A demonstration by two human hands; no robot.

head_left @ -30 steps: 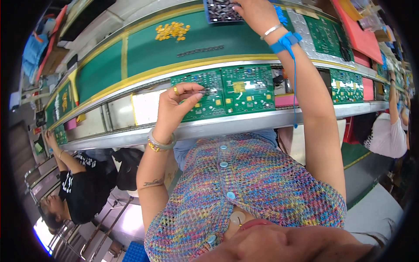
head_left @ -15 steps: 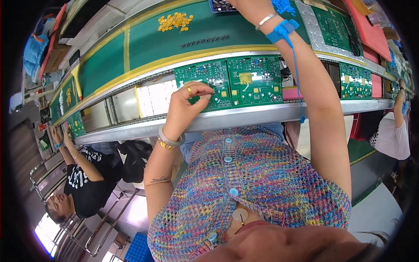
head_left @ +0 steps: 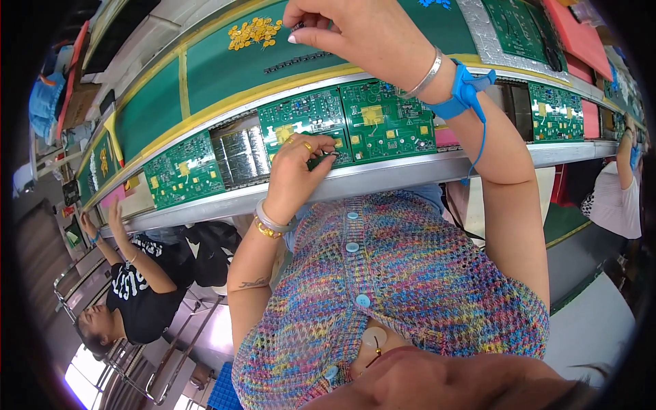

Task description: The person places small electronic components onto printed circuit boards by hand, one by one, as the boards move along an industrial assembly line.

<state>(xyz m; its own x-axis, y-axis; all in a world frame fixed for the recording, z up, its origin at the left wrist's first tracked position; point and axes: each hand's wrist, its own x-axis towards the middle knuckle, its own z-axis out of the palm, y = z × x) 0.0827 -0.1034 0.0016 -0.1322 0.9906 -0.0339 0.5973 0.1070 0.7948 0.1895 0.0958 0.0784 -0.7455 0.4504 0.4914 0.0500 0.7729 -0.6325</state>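
Observation:
My left hand (head_left: 298,161) is over the near edge of a green circuit board (head_left: 301,113). Its thumb and fingers curl together close to a yellow part; a small dark bit shows at the tips, too small to name. A second circuit board (head_left: 400,113) sits right beside the first. My right hand (head_left: 342,27) is above the green work surface, pinching a small black component (head_left: 296,27) between thumb and fingers. Below it lies a row of black components (head_left: 294,63). A pile of yellow disc-shaped components (head_left: 254,34) lies to its left.
A metal conveyor rail (head_left: 273,195) runs across in front of me. Another circuit board (head_left: 183,169) is on the line at left, and one more (head_left: 557,113) at right. Blue parts (head_left: 434,3) lie at the far edge. Co-workers sit at left (head_left: 140,287) and right (head_left: 611,191).
My right hand has come left and nearer from the far bin, and now holds a small black component. The boards have shifted slightly left; another board has come into view at left.

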